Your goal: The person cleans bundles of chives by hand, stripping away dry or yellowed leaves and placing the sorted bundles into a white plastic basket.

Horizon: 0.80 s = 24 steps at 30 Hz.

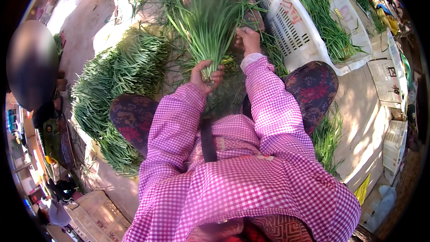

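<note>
My left hand (207, 75) is wrapped round the pale lower ends of a bunch of green chives (209, 27), whose leaves fan out away from me. Just right of the bunch, my right hand (247, 41) is closed with its fingertips pinched together. What lies between those fingertips is too small to make out. Loose chive leaves (174, 69) are strewn on the ground below the bunch. To the left of my knee rises a big heap of chives (121, 69).
A white slatted crate (291, 29) full of chives stands at the right, with more crates (389, 76) beyond it. Cut leaves (329, 139) lie beside my right leg. A tan crate (98, 215) sits at lower left. Another person (33, 62) is at the far left.
</note>
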Available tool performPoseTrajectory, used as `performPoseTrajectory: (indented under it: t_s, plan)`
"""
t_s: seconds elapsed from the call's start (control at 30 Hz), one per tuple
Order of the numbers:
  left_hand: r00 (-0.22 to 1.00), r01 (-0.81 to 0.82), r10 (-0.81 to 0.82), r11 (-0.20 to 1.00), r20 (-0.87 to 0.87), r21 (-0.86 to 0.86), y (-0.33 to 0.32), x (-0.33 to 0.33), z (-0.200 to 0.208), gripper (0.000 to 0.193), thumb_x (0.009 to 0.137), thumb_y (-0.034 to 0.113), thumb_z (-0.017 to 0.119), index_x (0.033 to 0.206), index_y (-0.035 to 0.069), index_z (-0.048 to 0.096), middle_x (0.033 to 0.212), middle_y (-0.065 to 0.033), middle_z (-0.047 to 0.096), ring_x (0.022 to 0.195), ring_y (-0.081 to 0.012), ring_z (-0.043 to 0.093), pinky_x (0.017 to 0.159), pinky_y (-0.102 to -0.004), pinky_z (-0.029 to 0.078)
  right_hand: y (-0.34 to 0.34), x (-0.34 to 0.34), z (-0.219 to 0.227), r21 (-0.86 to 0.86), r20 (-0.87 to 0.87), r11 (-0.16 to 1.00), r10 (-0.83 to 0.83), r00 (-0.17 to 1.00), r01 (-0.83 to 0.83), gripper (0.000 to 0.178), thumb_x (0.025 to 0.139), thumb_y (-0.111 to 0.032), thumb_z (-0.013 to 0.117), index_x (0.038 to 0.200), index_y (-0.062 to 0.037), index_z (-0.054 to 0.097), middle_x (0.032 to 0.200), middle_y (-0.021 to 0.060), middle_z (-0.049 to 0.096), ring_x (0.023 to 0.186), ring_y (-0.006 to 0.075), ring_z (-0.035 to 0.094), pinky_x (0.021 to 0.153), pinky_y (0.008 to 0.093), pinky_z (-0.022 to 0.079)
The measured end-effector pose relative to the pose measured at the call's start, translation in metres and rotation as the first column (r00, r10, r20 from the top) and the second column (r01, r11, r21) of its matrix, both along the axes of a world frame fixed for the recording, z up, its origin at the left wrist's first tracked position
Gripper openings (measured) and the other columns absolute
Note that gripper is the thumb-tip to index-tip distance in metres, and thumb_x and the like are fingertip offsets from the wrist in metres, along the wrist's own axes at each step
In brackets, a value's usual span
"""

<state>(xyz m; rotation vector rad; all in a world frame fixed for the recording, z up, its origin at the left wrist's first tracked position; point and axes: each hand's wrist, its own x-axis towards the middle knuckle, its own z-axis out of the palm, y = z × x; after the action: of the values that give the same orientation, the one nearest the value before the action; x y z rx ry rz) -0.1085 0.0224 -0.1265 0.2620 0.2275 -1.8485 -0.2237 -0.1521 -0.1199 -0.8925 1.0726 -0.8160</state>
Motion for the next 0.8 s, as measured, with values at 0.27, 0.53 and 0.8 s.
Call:
performPoseTrajectory:
  t_s: [0.27,0.53,0.8]
  plan:
    - [0.992,-0.034,0.024,0.996,0.121,0.077,-0.002,-0.003,-0.006,0.033,0.081,0.020,0.055,0.099,-0.004,0.041,0.087,-0.0102,0.048,0.060,-0.0127,0.044,0.047,-0.0235,0.039,-0.018,-0.022,0.068,-0.386,0.275,0.840,-0.288,0.917,0.380,0.013,0.087,-0.011,0.058,0.081,0.0003,0.059,0.056,0.0007,0.051,0.042,0.0092,0.047,0.040,0.0227,0.037]
    - [0.975,-0.044,0.022,0.994,0.222,0.095,-0.009,-0.006,-0.006,0.022,0.082,0.016,0.057,0.098,0.005,0.046,0.081,-0.0118,0.057,0.059,-0.0173,0.053,0.046,-0.0275,0.045,-0.013,-0.043,0.055,-0.735,-0.669,0.624,-0.600,0.440,-0.266,0.040,0.077,-0.031,0.066,0.109,-0.0099,0.056,0.087,0.0147,0.065,0.080,0.0314,0.063,0.069,0.0433,0.047]
    - [0.992,-0.018,0.002,0.992,0.127,0.124,-0.013,-0.003,-0.005,0.019,0.082,0.016,0.057,0.093,0.004,0.048,0.081,-0.0112,0.057,0.059,-0.0165,0.053,0.047,-0.0265,0.046,0.008,-0.029,0.038,-0.017,-0.571,0.918,0.317,0.757,-0.397,0.049,0.087,-0.044,0.056,0.070,0.0014,0.063,0.063,0.0085,0.058,0.046,0.0190,0.059,0.052,0.0300,0.050]
